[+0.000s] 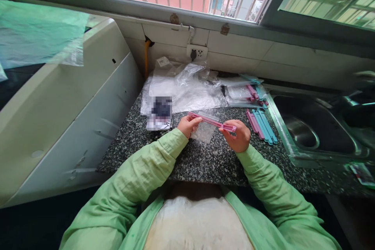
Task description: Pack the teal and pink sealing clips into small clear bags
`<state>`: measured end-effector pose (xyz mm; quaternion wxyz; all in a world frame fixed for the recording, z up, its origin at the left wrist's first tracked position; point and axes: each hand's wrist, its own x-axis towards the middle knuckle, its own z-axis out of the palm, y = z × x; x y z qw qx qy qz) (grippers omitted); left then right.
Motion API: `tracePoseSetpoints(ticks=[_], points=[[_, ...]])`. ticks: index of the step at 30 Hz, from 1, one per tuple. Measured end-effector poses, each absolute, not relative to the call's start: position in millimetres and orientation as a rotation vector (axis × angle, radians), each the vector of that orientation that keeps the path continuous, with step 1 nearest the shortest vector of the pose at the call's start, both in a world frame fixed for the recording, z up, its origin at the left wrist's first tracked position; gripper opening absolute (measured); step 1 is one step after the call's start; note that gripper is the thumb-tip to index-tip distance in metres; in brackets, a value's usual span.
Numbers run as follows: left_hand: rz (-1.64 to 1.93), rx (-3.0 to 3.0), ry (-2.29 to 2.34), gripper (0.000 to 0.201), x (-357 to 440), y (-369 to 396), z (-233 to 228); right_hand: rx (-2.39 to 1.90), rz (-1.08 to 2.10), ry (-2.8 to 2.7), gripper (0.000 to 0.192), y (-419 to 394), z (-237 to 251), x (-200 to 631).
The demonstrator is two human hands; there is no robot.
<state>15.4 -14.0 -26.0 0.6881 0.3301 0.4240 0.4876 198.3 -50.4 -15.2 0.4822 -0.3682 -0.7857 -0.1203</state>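
A pink sealing clip (211,121) spans between my two hands above the speckled granite counter (202,160). My left hand (188,125) pinches its left end and the small clear plastic bag (204,131) that hangs from it. My right hand (238,136) grips the clip's right end. Both sleeves are light green.
Loose pink and blue clips (261,125) lie to the right, beside a steel sink (316,133). Bags closed with clips (246,93) and crumpled clear plastic (187,86) lie at the back. A blurred card (159,113) lies to the left, next to a white appliance (67,105).
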Motion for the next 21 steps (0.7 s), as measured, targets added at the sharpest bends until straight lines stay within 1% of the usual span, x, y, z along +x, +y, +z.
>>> tracePoseSetpoints(ticks=[5, 12, 21], points=[[1.08, 0.769, 0.941, 0.04, 15.4, -14.7, -25.1, -0.884, -0.297, -1.906, 0.019, -49.8, -15.8, 198.6], [1.098, 0.814, 0.934, 0.043, 16.5, -16.6, -25.8, -0.882, -0.303, -1.915, 0.024, -49.4, -17.7, 200.1], [1.155, 0.843, 0.968, 0.036, 17.3, -18.4, -26.7, -0.921, -0.31, -1.948, 0.026, -49.4, -19.6, 199.6]])
